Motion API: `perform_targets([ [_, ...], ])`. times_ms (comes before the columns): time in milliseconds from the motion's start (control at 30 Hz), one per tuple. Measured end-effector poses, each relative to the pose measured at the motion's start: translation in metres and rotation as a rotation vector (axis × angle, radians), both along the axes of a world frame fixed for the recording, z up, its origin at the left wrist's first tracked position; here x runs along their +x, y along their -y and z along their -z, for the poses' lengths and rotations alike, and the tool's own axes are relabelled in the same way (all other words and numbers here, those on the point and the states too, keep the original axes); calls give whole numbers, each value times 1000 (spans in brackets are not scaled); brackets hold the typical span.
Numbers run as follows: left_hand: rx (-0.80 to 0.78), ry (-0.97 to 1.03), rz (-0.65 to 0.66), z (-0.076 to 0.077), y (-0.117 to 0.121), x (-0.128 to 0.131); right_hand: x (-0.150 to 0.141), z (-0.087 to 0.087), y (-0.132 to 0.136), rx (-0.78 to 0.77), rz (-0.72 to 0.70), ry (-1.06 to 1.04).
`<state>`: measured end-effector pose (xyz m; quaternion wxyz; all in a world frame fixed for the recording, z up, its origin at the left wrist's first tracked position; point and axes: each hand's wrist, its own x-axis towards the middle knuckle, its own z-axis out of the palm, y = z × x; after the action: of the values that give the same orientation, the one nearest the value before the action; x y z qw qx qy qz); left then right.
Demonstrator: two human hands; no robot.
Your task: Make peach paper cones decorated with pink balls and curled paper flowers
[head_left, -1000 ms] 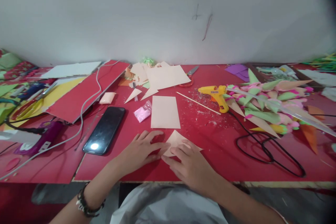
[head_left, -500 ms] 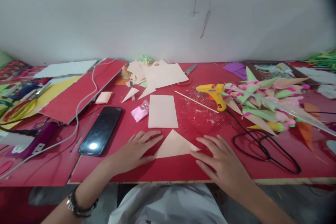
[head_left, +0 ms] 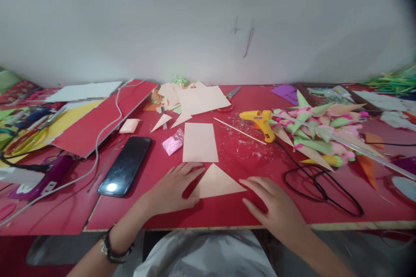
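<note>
A peach paper triangle lies flat on the red table near its front edge. My left hand rests flat to the left of it, fingers spread, fingertips touching the triangle's left edge. On the other side my right hand lies flat with fingers stretched out, its fingertips at the triangle's right corner. Neither hand holds anything. A peach paper rectangle lies just behind the triangle.
A black phone lies left of my hands. A yellow glue gun with a black cord sits right, beside a heap of paper cones. Farther back are a wooden stick, scissors, paper scraps, a pink packet. Red board at left.
My right hand slid off the folded paper to its right side, uncovering the whole triangle. My left hand stayed at the left edge. The view shifted slightly.
</note>
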<state>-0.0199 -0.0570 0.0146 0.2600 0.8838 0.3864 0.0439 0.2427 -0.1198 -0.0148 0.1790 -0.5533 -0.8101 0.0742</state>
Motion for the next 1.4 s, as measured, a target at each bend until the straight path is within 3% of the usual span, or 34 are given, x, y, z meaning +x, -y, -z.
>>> perform_targets([
  [133,48,156,-122,6,8,21,-21,6,-8,-28,32,-126],
  [233,65,249,-161,8,11,28,-30,0,-11,-66,5,-185],
  [333,17,379,-181,4,10,24,-28,-15,-13,-134,-115,-191],
  [500,-47,503,-161,-9,7,12,-17,-36,-20,-107,-321,-155],
  [667,-84,593,-194,-12,10,9,-20,-30,-29,-58,-315,-198],
  [900,-220,731,-164,-9,10,6,-27,-27,-37,-15,-311,-519],
  [1000,-185,695,-150,-12,12,5,-33,-31,-37,-61,-210,-635],
  [1167,-129,531,-98,-16,17,4,-40,-26,-36,-3,-20,-656],
  [1267,-74,533,-241,-10,16,5,-42,-23,-35,-32,73,-679],
  [1333,-89,687,-405,-4,15,9,-45,-23,-35,-96,137,-756],
  [1400,-211,928,-590,3,16,17,-50,-24,-34,-175,195,-905],
])
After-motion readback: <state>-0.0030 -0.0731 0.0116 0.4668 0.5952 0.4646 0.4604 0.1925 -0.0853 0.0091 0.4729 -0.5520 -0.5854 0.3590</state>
